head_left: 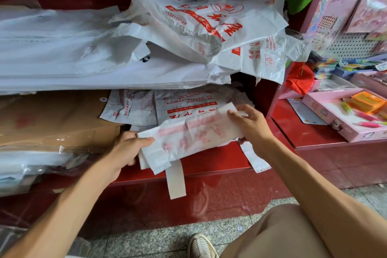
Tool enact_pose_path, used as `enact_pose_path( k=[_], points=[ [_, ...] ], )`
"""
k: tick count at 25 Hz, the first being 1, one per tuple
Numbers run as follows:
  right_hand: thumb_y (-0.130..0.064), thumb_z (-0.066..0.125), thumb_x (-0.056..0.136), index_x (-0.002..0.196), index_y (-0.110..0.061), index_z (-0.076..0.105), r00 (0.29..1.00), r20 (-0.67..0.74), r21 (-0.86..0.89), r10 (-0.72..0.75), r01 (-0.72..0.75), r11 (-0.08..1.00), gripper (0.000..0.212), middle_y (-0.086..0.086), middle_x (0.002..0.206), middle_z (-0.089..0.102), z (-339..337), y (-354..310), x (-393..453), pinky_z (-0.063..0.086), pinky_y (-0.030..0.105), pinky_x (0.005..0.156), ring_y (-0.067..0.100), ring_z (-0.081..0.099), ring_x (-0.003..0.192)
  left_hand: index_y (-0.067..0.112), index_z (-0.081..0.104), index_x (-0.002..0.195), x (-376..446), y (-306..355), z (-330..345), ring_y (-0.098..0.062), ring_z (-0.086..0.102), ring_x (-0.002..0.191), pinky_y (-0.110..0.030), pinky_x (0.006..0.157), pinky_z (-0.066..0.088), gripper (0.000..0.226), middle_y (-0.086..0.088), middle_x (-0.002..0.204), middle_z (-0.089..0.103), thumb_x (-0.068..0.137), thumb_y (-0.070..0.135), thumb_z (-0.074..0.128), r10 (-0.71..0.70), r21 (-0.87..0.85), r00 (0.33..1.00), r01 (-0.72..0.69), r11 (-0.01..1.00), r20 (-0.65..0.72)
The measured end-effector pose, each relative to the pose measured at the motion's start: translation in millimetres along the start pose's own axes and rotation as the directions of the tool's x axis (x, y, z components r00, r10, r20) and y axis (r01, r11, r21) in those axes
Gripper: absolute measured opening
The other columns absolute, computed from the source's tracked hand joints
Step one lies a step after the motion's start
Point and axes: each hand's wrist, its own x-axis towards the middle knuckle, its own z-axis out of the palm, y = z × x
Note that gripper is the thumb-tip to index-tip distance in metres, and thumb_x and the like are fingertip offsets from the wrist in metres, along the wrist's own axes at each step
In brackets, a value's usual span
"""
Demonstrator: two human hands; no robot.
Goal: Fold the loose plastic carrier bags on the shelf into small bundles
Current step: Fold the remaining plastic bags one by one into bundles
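Bag [189, 136], faint red print unreadable, pinched by left hand [127, 145] and right hand [250, 124]; pile [209, 21] reads 5386135788.

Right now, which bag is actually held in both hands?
The folded strip bag, gripped by left hand and right hand; the others lie untouched.

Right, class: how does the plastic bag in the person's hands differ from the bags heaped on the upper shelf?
The held bag is folded into a flat strip; the heaped bags lie open and crumpled. The held bag's red print shows faintly through the plastic; the heap's print is bold. The left hand and right hand grip the held bag; nothing touches the heap. Both are white with red lettering.
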Motion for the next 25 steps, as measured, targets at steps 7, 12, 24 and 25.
enact_pose_path(
  k=[7, 12, 24, 25],
  points=[
    [-0.029, 0.069, 0.089, 0.14, -0.02, 0.044, 0.955, 0.075, -0.513, -0.288, 0.285, 0.81, 0.058, 0.001, 0.138, 0.052, 21, -6, -11, 0.044, 0.031, 0.091, 0.019, 0.053, 0.12, 0.015, 0.062, 0.112, -11, -5, 26, -0.023, 0.064, 0.075, -0.022, 0.045, 0.052, 0.027, -0.019, 0.116, 0.065, 0.09, -0.001, 0.061, -0.099, -0.471, 0.995, 0.096, 0.877, 0.019],
    [-0.051, 0.07, 0.081, 0.129, -0.025, 0.056, 0.719, 0.686, -0.518, -0.111, 0.59, 0.619, 0.056, -0.008, 0.121, 0.062, 46, -9, -38, 0.049, 0.028, 0.086, 0.011, 0.059, 0.104, 0.024, 0.063, 0.124, -31, -2, 49, -0.026, 0.071, 0.088, -0.038, 0.074, 0.06, 0.052, -0.012, 0.104, 0.072, 0.086, -0.011, 0.054, 0.111, -0.234, 0.962, -0.051, 0.971, 0.25],
    [-0.014, 0.06, 0.086, 0.089, -0.015, 0.066, 0.887, 0.46, -0.632, 0.045, 0.291, 0.718, 0.007, -0.004, 0.073, 0.059, 31, -4, -25, 0.039, 0.019, 0.053, 0.012, 0.054, 0.065, 0.024, 0.057, 0.063, -9, -15, 64, -0.009, 0.054, 0.076, -0.022, 0.063, 0.036, 0.032, 0.006, 0.086, 0.053, 0.086, 0.044, 0.069, 0.286, 0.452, 0.95, -0.31, 0.836, 0.123],
    [-0.018, 0.06, 0.088, 0.083, -0.011, 0.064, 0.906, 0.421, -0.658, 0.052, 0.266, 0.705, 0.01, -0.001, 0.07, 0.056, 30, -2, -23, 0.036, 0.02, 0.05, 0.013, 0.051, 0.06, 0.024, 0.056, 0.063, -8, -16, 67, -0.012, 0.055, 0.079, -0.026, 0.067, 0.039, 0.035, 0.006, 0.087, 0.053, 0.088, 0.046, 0.066, 0.274, 0.468, 0.954, -0.298, 0.832, 0.12]
  ],
)
